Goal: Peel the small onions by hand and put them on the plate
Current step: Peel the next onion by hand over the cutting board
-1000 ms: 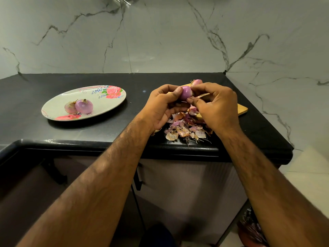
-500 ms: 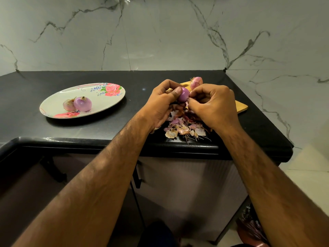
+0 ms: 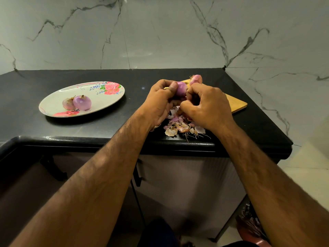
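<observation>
Black desk (image 3: 26, 125) under marble wall (image 3: 160, 32): I count two peeled onions (image 3: 82, 102) on one plate (image 3: 58, 95), a third onion (image 3: 181, 89) gripped by both hands, left hand (image 3: 158, 104) and right hand (image 3: 208, 107), and a fourth onion (image 3: 195, 79) on one board (image 3: 235, 104).

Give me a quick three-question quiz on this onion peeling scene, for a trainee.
1. How many peeled onions lie on the plate?
2. True or false: the pile of skins lies on the plate.
3. Which grips the onion being peeled? A: left hand only. B: right hand only. C: both.
Key: 1: two. 2: false, it lies on the counter, near the front edge. 3: C.
</observation>
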